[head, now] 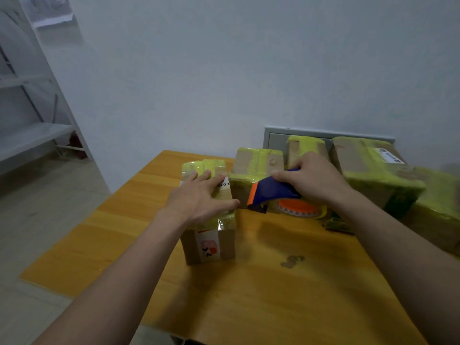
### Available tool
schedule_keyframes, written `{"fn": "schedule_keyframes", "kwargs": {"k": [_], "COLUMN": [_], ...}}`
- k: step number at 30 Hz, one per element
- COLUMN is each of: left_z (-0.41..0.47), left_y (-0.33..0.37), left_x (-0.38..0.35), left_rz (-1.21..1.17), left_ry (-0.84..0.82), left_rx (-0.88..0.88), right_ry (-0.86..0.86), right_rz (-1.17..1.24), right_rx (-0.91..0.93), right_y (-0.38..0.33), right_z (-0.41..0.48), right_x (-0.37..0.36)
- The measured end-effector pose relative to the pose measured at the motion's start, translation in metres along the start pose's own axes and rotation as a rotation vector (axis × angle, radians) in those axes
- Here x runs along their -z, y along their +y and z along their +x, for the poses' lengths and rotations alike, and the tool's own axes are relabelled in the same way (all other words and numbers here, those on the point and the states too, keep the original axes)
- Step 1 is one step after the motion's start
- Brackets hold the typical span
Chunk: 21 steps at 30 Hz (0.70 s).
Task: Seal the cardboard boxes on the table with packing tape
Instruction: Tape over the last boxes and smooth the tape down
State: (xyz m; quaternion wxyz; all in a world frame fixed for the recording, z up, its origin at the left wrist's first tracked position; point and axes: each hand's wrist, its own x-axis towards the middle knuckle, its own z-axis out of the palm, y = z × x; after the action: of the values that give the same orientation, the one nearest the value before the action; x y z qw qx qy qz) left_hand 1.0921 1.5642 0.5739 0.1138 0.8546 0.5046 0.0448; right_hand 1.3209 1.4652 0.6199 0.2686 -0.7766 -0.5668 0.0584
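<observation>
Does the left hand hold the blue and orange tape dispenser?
No, the left hand rests flat on the small cardboard box wrapped in yellow tape, while the right hand grips the blue and orange tape dispenser.

This looks like a plain packing or storage room. A bare pale wall point(224, 70) and tiled floor point(37, 220) surround a wooden bench point(249, 295) crowded with yellow-taped cardboard boxes point(373, 175), and a white metal shelving rack point(37, 135) stands at the left.
</observation>
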Motion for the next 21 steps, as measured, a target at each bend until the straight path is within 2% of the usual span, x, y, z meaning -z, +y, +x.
{"fn": "schedule_keyframes", "kwargs": {"k": [4,8,10,16,21], "left_z": [-0.01,-0.031,-0.039,-0.068,-0.076], "left_y": [-0.008,-0.022,-0.026,-0.044,-0.051], "left_x": [0.007,0.011,0.014,0.032,0.032], "left_rz": [-0.008,-0.006,0.011,-0.079,-0.293], "left_ry": [-0.024,0.033,0.019,-0.105,-0.168], "left_rx": [-0.008,0.267,0.298,0.14,-0.157], "right_ry": [0.12,0.172,0.172,0.218,0.272], "right_rz": [0.341,0.645,0.754,0.93,1.022], "right_rx": [-0.074,-0.103,-0.086,-0.023,-0.03], "right_y": [-0.004,-0.019,-0.031,-0.07,-0.088], "right_z": [-0.008,-0.013,-0.016,-0.034,-0.039], "right_x": [-0.004,-0.001,-0.002,-0.014,-0.024]}}
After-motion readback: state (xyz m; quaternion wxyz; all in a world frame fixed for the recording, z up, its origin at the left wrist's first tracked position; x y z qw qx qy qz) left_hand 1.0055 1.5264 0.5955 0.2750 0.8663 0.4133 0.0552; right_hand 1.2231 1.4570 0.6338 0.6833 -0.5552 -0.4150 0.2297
